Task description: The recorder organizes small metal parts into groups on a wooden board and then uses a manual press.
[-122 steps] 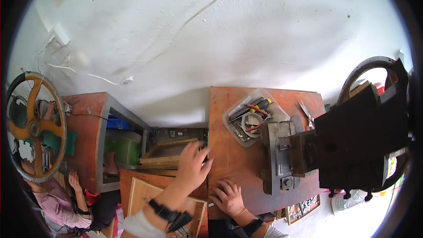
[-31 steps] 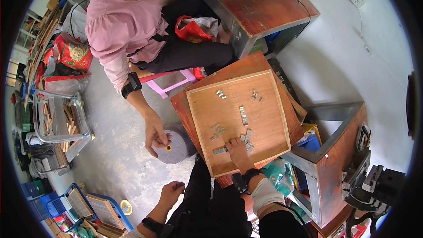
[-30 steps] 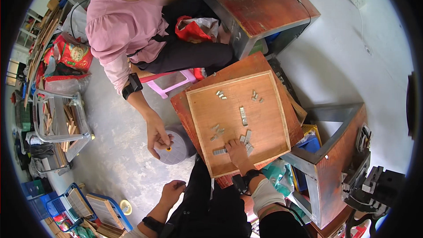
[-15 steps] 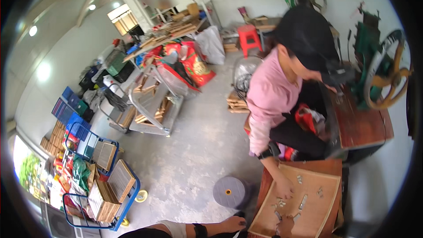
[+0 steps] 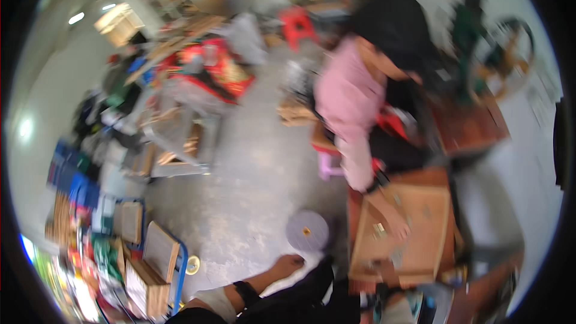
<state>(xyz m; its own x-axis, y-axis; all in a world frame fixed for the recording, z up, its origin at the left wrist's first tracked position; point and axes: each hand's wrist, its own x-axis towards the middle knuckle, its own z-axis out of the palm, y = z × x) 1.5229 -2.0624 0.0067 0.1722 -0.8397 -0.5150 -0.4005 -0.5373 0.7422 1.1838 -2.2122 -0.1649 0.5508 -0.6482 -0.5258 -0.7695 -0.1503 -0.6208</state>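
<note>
1. Left hand (image 5: 288,265): fingers curled, near the round grey stool (image 5: 307,231); motion blur leaves its grip undeterminable.
2. Right hand (image 5: 387,271): over the near end of the shallow wooden tray (image 5: 425,222); blurred, so whether it pinches anything cannot be told.
3. Small metal pieces (image 5: 379,230): lying in separate clusters inside the tray.
4. Co-worker's hand (image 5: 396,224): reaching over the tray, beside one cluster.

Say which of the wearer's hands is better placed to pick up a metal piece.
Likely the right hand: it is over the wooden tray holding the metal pieces, whereas the left hand is outside it.
</note>
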